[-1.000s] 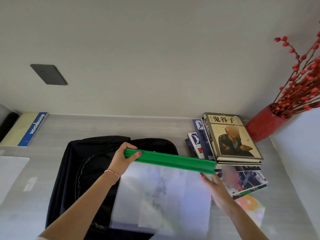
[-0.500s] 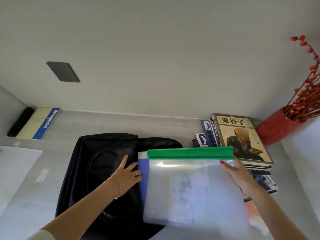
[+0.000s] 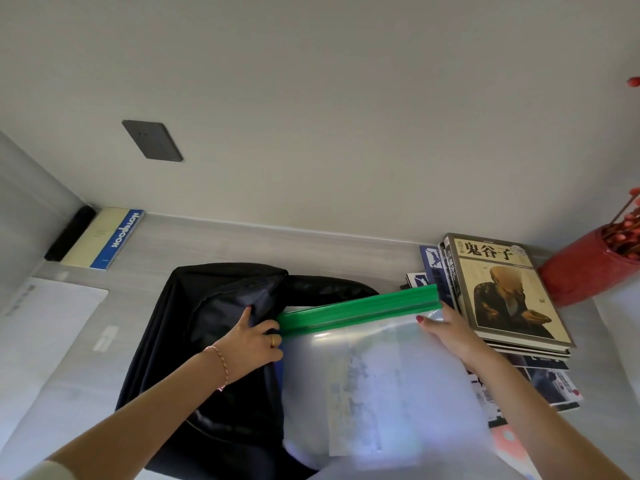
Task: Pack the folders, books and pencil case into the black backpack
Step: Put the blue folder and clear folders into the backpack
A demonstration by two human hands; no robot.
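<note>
Beside backpack (image 3: 207,341), stacked books (image 3: 502,296)

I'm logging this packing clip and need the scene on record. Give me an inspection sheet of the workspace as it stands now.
Surface: pale grey wood-grain desk against a plain wall.
Job's things: black backpack lying open; clear folders with green spines held over its opening; stack of books to the right, magazines beneath.
Clutter: blue-edged notebook and a black object at back left; white sheet at left; red vase with red berry stems.
Hands: left hand grips the backpack's edge by the folders' left end; right hand holds the folders' right end.
Cables: nothing seen.
Surroundings: dark wall plate.
</note>
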